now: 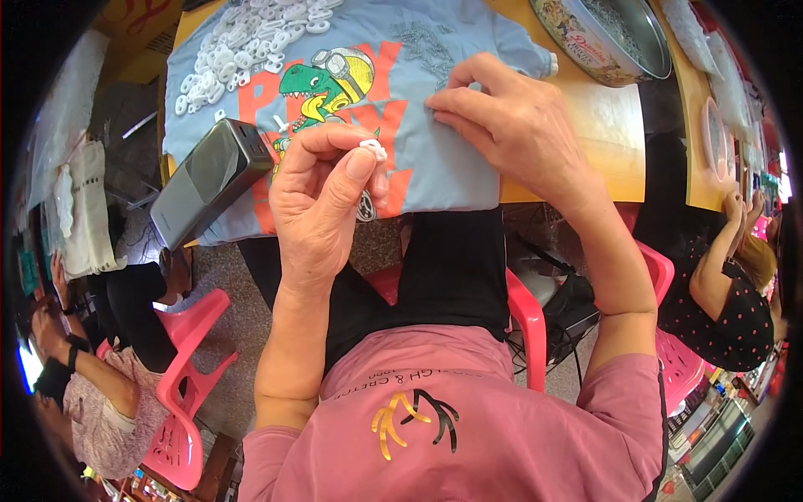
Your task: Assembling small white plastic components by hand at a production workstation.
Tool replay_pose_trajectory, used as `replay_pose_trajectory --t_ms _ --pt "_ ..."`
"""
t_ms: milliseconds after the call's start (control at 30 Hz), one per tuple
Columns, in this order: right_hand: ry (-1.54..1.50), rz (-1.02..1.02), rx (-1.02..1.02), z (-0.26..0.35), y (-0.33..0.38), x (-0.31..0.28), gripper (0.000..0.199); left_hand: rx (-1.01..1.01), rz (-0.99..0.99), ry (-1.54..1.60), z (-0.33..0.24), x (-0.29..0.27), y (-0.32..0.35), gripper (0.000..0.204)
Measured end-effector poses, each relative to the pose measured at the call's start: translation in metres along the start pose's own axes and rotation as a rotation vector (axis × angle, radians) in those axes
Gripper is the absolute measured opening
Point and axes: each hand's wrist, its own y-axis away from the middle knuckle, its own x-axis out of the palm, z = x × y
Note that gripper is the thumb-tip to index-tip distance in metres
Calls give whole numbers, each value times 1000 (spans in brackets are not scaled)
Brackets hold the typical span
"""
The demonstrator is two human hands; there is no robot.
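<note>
My left hand (322,180) pinches a small white plastic piece (373,150) between thumb and forefinger, above the front of a light blue printed T-shirt (477,180) spread on the table. My right hand (523,125) is over the shirt's right side, its thumb and fingertips drawn together. Whatever sits in that pinch is too small to make out. Just beyond those fingertips lies a scatter of tiny grey metal pieces (425,48). A heap of similar small white plastic pieces (251,46) rests on the shirt at the far left.
A dark grey power bank (209,180) stands at the table's front left edge. At the far right a round printed tin (577,42) holds more metal pieces. Pink plastic chairs (188,381) and other people sit on both sides. Cables lie under the yellow table (606,146).
</note>
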Motion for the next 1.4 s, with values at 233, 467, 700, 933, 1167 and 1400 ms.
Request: replay_pose_trajectory --t_ms 233,467,700,933,1167,1400 --pt "165 120 -135 3 -19 -9 8 -45 -46 53 -2 5 0 12" --pt "29 95 -109 6 -20 -18 12 -73 -43 62 -6 3 -1 11" --pt "-887 94 437 33 -12 -21 9 -70 -66 11 -5 5 -2 14" --pt "-1242 6 511 43 -12 -5 19 -60 -81 16 -4 5 -2 13" --pt "-1369 -125 530 55 -8 10 26 -53 -62 3 -3 3 -1 13" --pt "-1366 -198 576 65 -5 16 30 -14 -68 -54 2 3 0 13"
